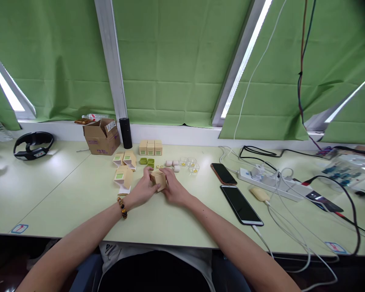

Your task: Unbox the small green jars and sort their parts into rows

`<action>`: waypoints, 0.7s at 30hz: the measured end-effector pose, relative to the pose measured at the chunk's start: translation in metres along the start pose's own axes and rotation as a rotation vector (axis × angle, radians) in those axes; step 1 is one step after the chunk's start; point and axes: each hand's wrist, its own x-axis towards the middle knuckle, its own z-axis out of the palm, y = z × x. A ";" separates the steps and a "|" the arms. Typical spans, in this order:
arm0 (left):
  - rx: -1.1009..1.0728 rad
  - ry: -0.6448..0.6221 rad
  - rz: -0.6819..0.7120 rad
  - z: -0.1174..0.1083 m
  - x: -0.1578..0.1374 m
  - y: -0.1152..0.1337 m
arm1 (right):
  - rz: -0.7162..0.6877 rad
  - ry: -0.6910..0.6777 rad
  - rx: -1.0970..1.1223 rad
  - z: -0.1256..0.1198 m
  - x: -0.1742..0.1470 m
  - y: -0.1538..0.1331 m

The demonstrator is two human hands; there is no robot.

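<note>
We've got the box (159, 181) between both hands, out over the near-mid part of the surface (182, 221); can't tell if its base touches down or hangs just clear. L hand (142, 188) is clamped on its left side, thumb across the near face; R hand (172, 186) is closed on the right side, fingers wrapped round past the far edge. So both of ours are on it, nothing else gripped.

Handling, our judgement: looks like thin card, so prob. v. light, fairly stiff along the folded edges but soft mid-panel. A hard pinch on a flat face would likely dent it. Dry card shouldn't be slippery; not brittle, but creases would stay. Contents, if any, we can't see, so wt. is a guess.

Best hold, IMO: opp. side walls, close to the corners, w/ finger pads flat & light pressure, thumbs free for the flaps.

Nearby: open boxes (127, 177) just left of L hand, closed boxes (151, 147) in a row at the back, green tubs (143, 161) just beyond the hands, rolls (169, 163) & clear cups (194, 168) to the right. The cups look thin & hard, so prob. slicker than card.
</note>
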 end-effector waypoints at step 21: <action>0.105 0.059 0.157 -0.020 0.012 -0.023 | 0.304 0.251 0.105 -0.014 0.002 0.026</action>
